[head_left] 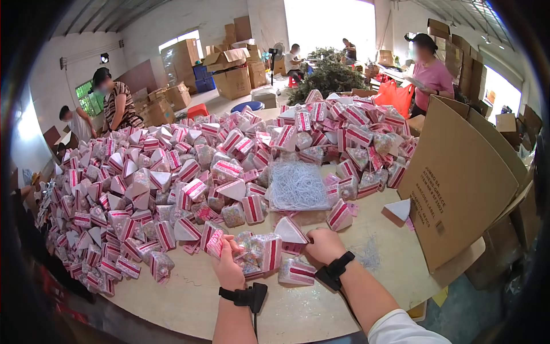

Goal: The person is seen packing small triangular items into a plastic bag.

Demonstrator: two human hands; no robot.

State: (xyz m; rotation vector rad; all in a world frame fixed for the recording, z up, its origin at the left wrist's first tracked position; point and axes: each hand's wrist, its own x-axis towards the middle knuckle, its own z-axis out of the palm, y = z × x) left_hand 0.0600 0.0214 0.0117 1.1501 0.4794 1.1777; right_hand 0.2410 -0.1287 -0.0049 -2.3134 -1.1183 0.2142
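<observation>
My left hand [228, 268] is closed around some pink printed cards [215, 243]. Against its fingers rests a clear bag [259, 252] of small pale, multicoloured pieces with a pink-striped header; whether the hand grips this too is hard to see. Right of the bag, my right hand [325, 246] has its fingers curled in at the edge of a packet with a white folded header [290, 230]. What those fingers pinch, if anything, is hidden. Just below, another pink-striped packet [298, 272] lies on the table. Beyond the hands sits a tangle of thin white strings [298, 184] in a shallow clear tray.
A large heap of similar packets [149, 195] covers the table's left and far side. Loose string bits [369, 252] lie right on the tabletop [240, 312]. An open carton [464, 178] stands at the right edge. Several people work farther back, one in pink [432, 80].
</observation>
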